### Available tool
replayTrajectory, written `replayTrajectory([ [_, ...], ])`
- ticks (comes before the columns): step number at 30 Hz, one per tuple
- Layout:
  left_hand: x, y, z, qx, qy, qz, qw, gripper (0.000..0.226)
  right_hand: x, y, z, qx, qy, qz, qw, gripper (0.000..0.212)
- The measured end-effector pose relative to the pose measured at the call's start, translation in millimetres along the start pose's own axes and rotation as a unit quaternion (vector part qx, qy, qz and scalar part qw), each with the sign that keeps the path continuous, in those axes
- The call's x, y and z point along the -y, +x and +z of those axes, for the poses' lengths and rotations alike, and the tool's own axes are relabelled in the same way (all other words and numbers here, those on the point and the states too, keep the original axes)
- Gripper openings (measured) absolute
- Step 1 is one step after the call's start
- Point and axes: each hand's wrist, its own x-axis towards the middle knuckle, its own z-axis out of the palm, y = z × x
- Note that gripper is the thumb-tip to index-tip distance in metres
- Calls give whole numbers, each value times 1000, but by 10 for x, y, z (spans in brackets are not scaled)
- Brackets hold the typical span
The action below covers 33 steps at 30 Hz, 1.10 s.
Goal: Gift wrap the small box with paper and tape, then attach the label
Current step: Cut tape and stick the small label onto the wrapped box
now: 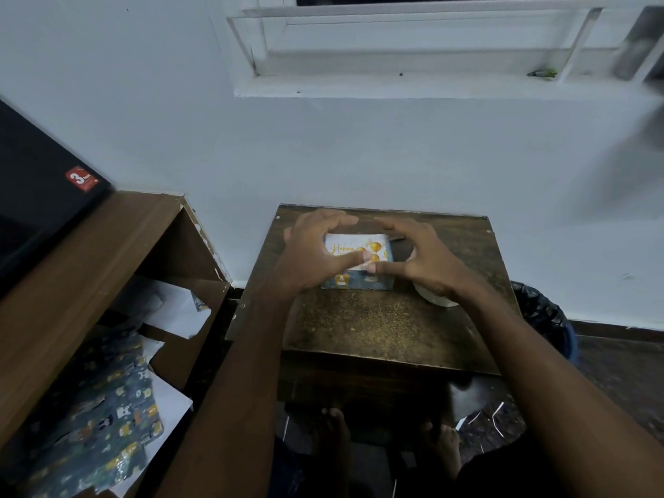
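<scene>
A pale blue wall [359,145] and a white window frame [413,48] rise behind a small dark wooden table [377,325], where a small box wrapped in blue animal-print paper [359,282] sits at the far middle of the worn top. A white label card printed with gold balloons and "Happy" lettering [354,250] lies on the box's upper face. Bare tabletop runs from the box to the near edge; the far edge meets the wall.

The left hand [316,253] arches over the label's left end, fingers curved over the far edge and thumb pressing the near edge. The right hand [420,257] mirrors it at the right end, its thumb meeting the left thumb at the label's near edge. Whether the thumbs pinch the card or only press it down cannot be told through the blur.

A white roll of tape [434,298] peeks out beneath the right wrist. Left of the table stands a brown wooden shelf unit [90,253] holding loose sheets of the same blue wrapping paper [104,422]. A black-lined bin [546,318] stands at right.
</scene>
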Motion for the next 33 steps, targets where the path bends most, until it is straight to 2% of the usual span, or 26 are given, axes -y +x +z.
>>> replayTrajectory([
  [3,-142,59,176,-103,5,36,994,29,-40,36,-12,-41,43,-3,998,40],
  [5,-264,80,281,-134,28,55,989,14,-56,43,-27,-74,18,-33,997,30],
  [8,-410,81,419,-131,40,98,986,13,-60,-31,-100,-92,-32,-52,994,34],
  [11,-504,58,527,-129,45,149,979,14,-105,-205,-281,-93,-74,3,993,40],
  [16,-625,31,698,-109,60,172,977,17,-279,-453,-446,-2,-180,76,981,35],
  [22,-678,-14,813,-78,82,191,975,16,-253,-477,-408,41,-273,87,957,29],
  [25,-678,-14,823,-77,82,187,976,17,-265,-457,-406,39,-260,102,959,23],
  [27,-692,-3,823,-78,63,172,980,18,-278,-464,-470,11,-206,111,972,18],
  [30,-706,50,819,-62,-45,126,989,20,-230,-504,-605,-43,-90,118,988,12],
  [33,-736,86,796,-41,-106,103,988,23,-196,-524,-674,-82,-34,83,993,11],
])
